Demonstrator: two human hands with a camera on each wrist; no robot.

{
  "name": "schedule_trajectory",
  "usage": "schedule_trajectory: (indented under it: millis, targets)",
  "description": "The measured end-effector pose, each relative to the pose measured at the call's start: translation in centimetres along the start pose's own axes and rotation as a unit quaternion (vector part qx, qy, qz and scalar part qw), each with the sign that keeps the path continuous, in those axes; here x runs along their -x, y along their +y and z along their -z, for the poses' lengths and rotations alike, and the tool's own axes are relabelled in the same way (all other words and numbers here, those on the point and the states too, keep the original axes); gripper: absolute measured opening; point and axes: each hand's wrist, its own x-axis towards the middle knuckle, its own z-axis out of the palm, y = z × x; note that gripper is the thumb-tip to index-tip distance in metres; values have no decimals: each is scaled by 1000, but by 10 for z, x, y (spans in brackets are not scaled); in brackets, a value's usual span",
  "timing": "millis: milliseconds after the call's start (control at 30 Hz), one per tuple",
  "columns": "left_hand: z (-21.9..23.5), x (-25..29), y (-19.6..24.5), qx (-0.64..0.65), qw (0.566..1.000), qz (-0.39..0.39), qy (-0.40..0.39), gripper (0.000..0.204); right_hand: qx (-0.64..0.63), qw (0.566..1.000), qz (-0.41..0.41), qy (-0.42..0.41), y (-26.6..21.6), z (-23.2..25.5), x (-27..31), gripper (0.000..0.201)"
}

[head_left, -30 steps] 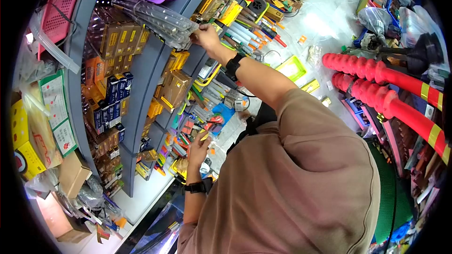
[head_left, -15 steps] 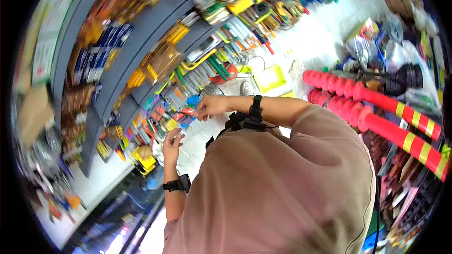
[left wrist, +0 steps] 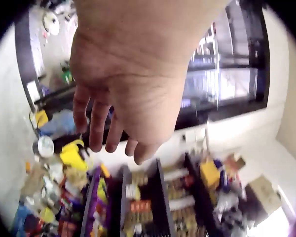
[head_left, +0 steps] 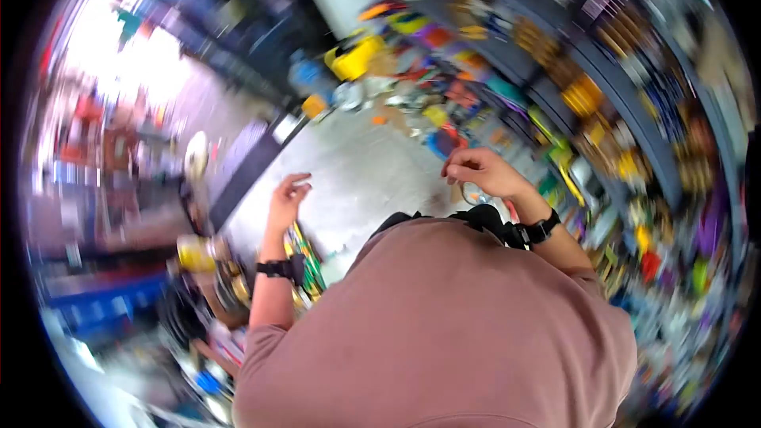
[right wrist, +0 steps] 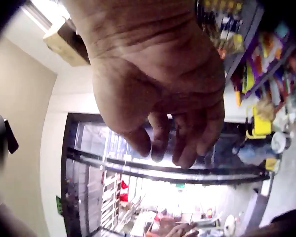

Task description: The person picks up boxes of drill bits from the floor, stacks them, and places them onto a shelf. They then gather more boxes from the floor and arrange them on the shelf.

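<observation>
Fingers of the left hand [head_left: 285, 200] were bent loosely, the thumb apart from them, its grip relaxed over the pale floor [head_left: 341, 158]. The right hand [head_left: 482, 173] hung to the other side of the body, well apart from the left, its fingers curved loosely and its grip slack. Nearest to the right hand lay a blue-and-red item [head_left: 438, 145], just beyond the fingertips in the head view, too blurred to name more closely. Long green-and-yellow items [head_left: 311, 265] stood beside the left forearm.

In the left wrist view the fingers pointed downward, slightly spread; in the right wrist view they curved toward the palm, some side by side. Black wrist straps [head_left: 279, 269] circled both wrists, and a brownish-pink shirt [head_left: 436, 325] filled the lower middle of the head view. Grey shelves [head_left: 587, 55] packed with boxes and small goods ran along the right. A yellow container [head_left: 353, 55] sat on the floor near their far end, among small mixed goods. Glass-paned doors [right wrist: 93, 173] with dark frames showed behind the right hand.
</observation>
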Motion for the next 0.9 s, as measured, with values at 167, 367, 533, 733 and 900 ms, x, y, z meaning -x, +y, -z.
schedule_trajectory:
  millis: [167, 367, 533, 733, 900]
  targets:
    - [147, 161, -55, 72, 954, 82, 281, 25, 108, 978, -15, -178, -73, -65, -140, 19]
    - [162, 324, -36, 26, 854, 188, 484, 27, 204, 918, -19, -339, -106, -140, -278, 21]
    - [129, 374, -8, 60, 786, 296, 539, 28, 197, 873, 2, -447, -113, -211, -392, 25]
    - [123, 310, 23, 57, 716, 404, 566, 28, 229, 774, 8, -590, -136, -286, -524, 24]
    - [137, 215, 25, 158, 703, 394, 571, 27, 227, 721, -13, -655, -149, -335, -620, 21]
